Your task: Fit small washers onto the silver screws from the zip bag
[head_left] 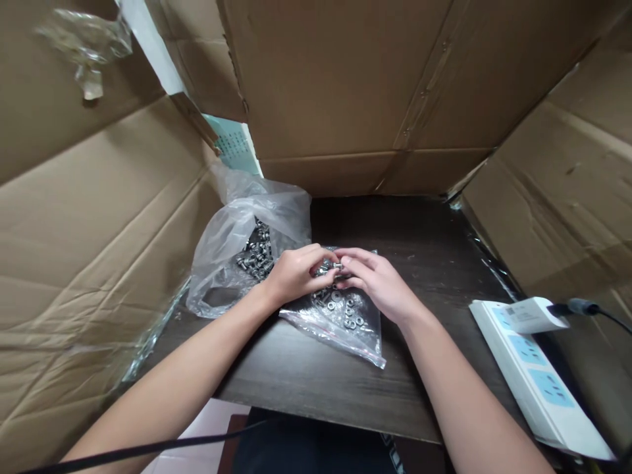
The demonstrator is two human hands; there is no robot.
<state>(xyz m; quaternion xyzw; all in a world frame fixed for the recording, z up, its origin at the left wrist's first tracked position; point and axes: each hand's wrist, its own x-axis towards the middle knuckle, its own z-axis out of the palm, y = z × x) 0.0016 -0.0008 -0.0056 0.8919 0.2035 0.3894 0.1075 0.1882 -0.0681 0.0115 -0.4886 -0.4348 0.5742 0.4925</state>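
Observation:
Between the fingertips of both hands is a small metal bolt [338, 265]. My left hand [300, 271] pinches it from the left, and my right hand [371, 275] has its fingertips closed on its right end. Whether a nut or washer sits on the bolt is too small to tell. Below the hands lies a clear zip bag [336, 339], with several loose washers and nuts [350, 314] on it. Left of my left hand, a larger translucent plastic bag [222, 230] lies open, holding a heap of metal bolts [257, 258].
Cardboard walls [345, 85] enclose the dark wooden table [395, 224] at the back and sides. A white power strip [523, 375] with a plugged-in adapter [536, 315] lies at the right. A black cord [162, 446] crosses the lower left, before the table's front edge.

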